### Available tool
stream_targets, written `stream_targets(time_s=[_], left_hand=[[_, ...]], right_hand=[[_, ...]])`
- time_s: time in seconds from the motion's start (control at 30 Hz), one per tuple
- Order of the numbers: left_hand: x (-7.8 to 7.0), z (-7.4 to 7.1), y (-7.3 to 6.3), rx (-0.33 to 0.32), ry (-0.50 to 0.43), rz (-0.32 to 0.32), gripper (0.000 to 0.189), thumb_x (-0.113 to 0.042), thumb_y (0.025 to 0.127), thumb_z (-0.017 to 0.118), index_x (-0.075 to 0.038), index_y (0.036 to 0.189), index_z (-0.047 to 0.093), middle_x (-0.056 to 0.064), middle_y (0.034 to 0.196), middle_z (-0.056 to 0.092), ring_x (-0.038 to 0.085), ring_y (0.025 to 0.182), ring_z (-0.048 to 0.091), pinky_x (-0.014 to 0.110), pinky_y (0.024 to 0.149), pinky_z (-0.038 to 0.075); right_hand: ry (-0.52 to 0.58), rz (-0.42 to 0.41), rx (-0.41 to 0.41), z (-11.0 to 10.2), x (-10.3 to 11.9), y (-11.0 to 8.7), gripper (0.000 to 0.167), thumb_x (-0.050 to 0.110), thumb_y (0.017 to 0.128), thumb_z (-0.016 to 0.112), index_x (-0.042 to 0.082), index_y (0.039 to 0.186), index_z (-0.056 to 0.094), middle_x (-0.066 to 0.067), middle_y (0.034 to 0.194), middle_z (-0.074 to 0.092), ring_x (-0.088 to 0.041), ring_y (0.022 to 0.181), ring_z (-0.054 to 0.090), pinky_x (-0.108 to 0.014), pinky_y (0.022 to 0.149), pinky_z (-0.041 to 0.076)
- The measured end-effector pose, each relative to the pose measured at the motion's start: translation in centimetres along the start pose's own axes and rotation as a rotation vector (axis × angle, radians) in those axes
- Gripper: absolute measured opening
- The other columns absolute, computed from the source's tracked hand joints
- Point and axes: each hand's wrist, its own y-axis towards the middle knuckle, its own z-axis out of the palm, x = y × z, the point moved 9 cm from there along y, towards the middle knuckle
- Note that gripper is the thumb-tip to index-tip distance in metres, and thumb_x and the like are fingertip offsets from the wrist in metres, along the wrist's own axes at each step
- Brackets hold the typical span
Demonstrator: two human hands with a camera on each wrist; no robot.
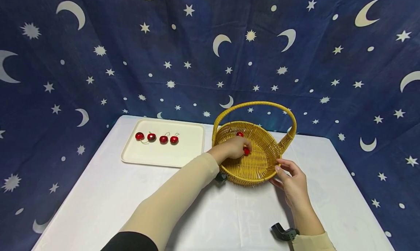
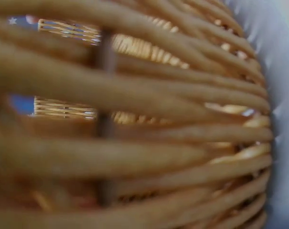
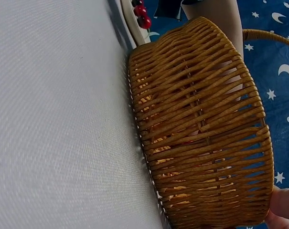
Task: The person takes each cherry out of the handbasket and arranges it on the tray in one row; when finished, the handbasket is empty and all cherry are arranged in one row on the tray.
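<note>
A yellow woven basket [image 1: 256,165] with a tall arched handle stands on the table right of centre. My left hand [image 1: 235,147] reaches inside it over the left rim, fingers curled at a red cherry [image 1: 246,151]. Another cherry [image 1: 240,134] lies in the basket behind that hand. At the front right my right hand [image 1: 295,185] grips the basket's rim between thumb and fingers; the fingertips [image 3: 283,202] show at that rim in the right wrist view. The left wrist view is filled by blurred basket weave [image 2: 149,157], so the left hand is hidden there.
A cream rectangular tray [image 1: 187,154] lies left of the basket, with several stemmed cherries [image 1: 163,139] in a row on it. White cloth [image 1: 98,196] covers the table. Behind hangs a dark blue curtain [image 1: 197,32] with moons and stars.
</note>
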Motion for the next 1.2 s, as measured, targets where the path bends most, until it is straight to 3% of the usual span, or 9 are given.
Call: stream_targets(time_s=[0.27, 0.47, 0.6, 0.77, 0.9, 1.07, 1.2], left_hand=[[-0.5, 0.3, -0.8, 0.045, 0.060, 0.008, 0.024, -0.009, 0.106, 0.067, -0.018, 0.126, 0.075, 0.003, 0.121, 0.072, 0.017, 0.103, 0.060, 0.030, 0.088, 0.048], [-1.4, -0.9, -2.0, -0.004, 0.039, 0.063, 0.026, -0.008, 0.103, 0.070, -0.017, 0.127, 0.073, 0.002, 0.120, 0.072, 0.016, 0.102, 0.059, 0.028, 0.090, 0.048], [-2.5, -2.2, -3.5, -0.044, 0.006, 0.136, 0.029, -0.007, 0.102, 0.072, -0.017, 0.128, 0.072, 0.001, 0.119, 0.073, 0.015, 0.107, 0.063, 0.028, 0.096, 0.051], [-4.0, -4.3, -6.7, -0.099, 0.001, 0.262, 0.029, -0.005, 0.101, 0.073, -0.016, 0.128, 0.072, 0.000, 0.123, 0.073, 0.017, 0.117, 0.066, 0.034, 0.107, 0.052], [-4.7, -6.3, -9.9, -0.139, -0.027, 0.327, 0.028, -0.006, 0.100, 0.074, -0.017, 0.126, 0.073, 0.000, 0.124, 0.073, 0.017, 0.120, 0.065, 0.035, 0.110, 0.052], [-4.0, -8.6, -13.9, -0.153, -0.033, 0.351, 0.029, -0.005, 0.099, 0.075, -0.018, 0.125, 0.073, -0.004, 0.123, 0.074, 0.014, 0.118, 0.066, 0.035, 0.108, 0.053], [-2.3, -10.5, -16.4, -0.200, -0.013, 0.349, 0.030, -0.001, 0.096, 0.077, -0.017, 0.121, 0.074, -0.004, 0.118, 0.075, 0.014, 0.109, 0.067, 0.036, 0.100, 0.055]], right_hand=[[-0.002, 0.001, -0.022, -0.2, 0.0, 0.0, 0.037, 0.009, 0.107, 0.064, 0.002, 0.144, 0.059, 0.000, 0.119, 0.056, -0.008, 0.097, 0.069, -0.038, 0.083, 0.067], [-0.003, 0.003, -0.010, 0.0, 0.1, 0.1, 0.038, 0.009, 0.107, 0.063, 0.001, 0.145, 0.058, -0.002, 0.123, 0.054, -0.008, 0.097, 0.069, -0.038, 0.084, 0.066], [-0.015, 0.004, -0.037, -0.3, 0.1, 0.1, 0.037, 0.009, 0.107, 0.064, 0.002, 0.143, 0.060, 0.000, 0.119, 0.056, -0.008, 0.096, 0.070, -0.035, 0.083, 0.066], [-0.015, 0.007, -0.032, -0.3, 0.0, 0.2, 0.038, 0.010, 0.107, 0.064, 0.002, 0.144, 0.060, 0.001, 0.118, 0.056, -0.008, 0.096, 0.070, -0.034, 0.084, 0.066], [-0.019, 0.010, -0.039, -0.3, -0.1, 0.1, 0.037, 0.009, 0.106, 0.065, 0.003, 0.143, 0.060, 0.001, 0.117, 0.056, -0.008, 0.096, 0.070, -0.035, 0.084, 0.066], [-0.028, 0.001, -0.036, -0.2, -0.1, 0.1, 0.037, 0.010, 0.107, 0.065, 0.003, 0.143, 0.060, 0.000, 0.118, 0.056, -0.009, 0.098, 0.071, -0.036, 0.085, 0.066], [-0.029, -0.003, -0.039, -0.3, 0.0, 0.1, 0.037, 0.011, 0.107, 0.066, 0.003, 0.143, 0.060, -0.001, 0.119, 0.055, -0.009, 0.098, 0.071, -0.036, 0.085, 0.066]])
